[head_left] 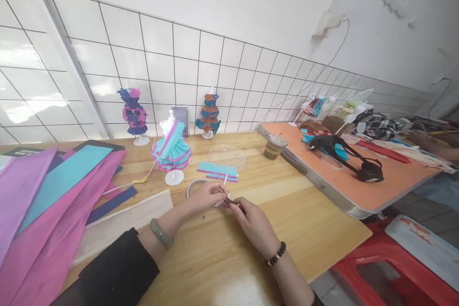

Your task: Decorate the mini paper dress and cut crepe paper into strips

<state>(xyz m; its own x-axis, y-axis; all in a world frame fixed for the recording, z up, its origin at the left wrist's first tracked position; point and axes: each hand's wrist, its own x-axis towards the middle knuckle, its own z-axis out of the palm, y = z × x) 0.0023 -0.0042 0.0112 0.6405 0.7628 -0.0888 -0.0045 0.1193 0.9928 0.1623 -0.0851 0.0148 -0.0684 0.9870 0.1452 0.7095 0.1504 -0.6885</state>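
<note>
My left hand (208,196) and my right hand (251,222) meet over the wooden table (315,229), both pinched on a small dark scrap (228,200) with a thin white stick rising from it. A tape ring (195,184) lies just behind my left hand. Folded teal and pink paper strips (217,170) lie beyond it. A small mannequin in a teal and pink paper dress (171,151) stands behind them on a white base.
Pink, teal and purple paper sheets (46,205) cover the left side. Two more dressed mannequins (134,114) (209,114) stand by the tiled wall. A plastic cup (274,147) sits beside an orange-topped table (380,186) with clutter. A red stool (387,267) stands at lower right.
</note>
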